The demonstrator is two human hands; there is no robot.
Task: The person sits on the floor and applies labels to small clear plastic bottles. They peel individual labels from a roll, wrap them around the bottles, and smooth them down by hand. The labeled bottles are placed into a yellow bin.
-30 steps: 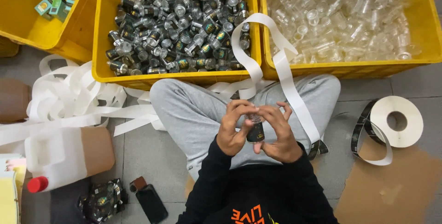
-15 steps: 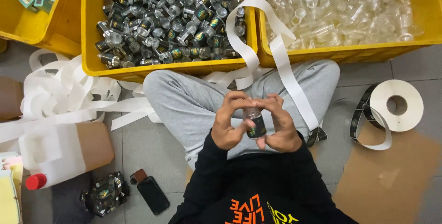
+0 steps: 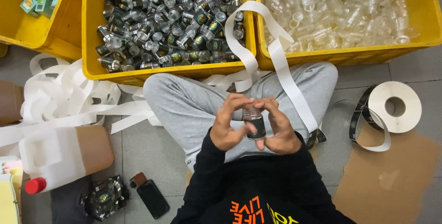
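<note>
Grey tiled floor (image 3: 152, 155), person seated cross-legged in grey trousers, black sleeves. Left hand (image 3: 229, 125) and right hand (image 3: 277, 129) meet over the lap, both grips closed round one small clear bottle (image 3: 254, 123) with a dark label; fingers curl in from each side, bottle upright between the palms, its open mouth facing the knees. Ahead of the knees, a yellow crate (image 3: 92, 63) heaped with labelled bottles, silver and dark green. Just beside it to the right, a second yellow crate (image 3: 322, 54) full of bare clear bottles. A third yellow crate (image 3: 46, 35) at far left holds small green boxes. White backing tape (image 3: 276, 63) loops over the crate edge, runs down across the right leg, and piles in loose coils on the floor at left. Label roll (image 3: 395, 107) lies flat to the right beside a sheet of brown cardboard (image 3: 391, 178). White jug (image 3: 55, 159) with a red cap lies on its side at lower left; a dark phone (image 3: 153, 199) near it.
</note>
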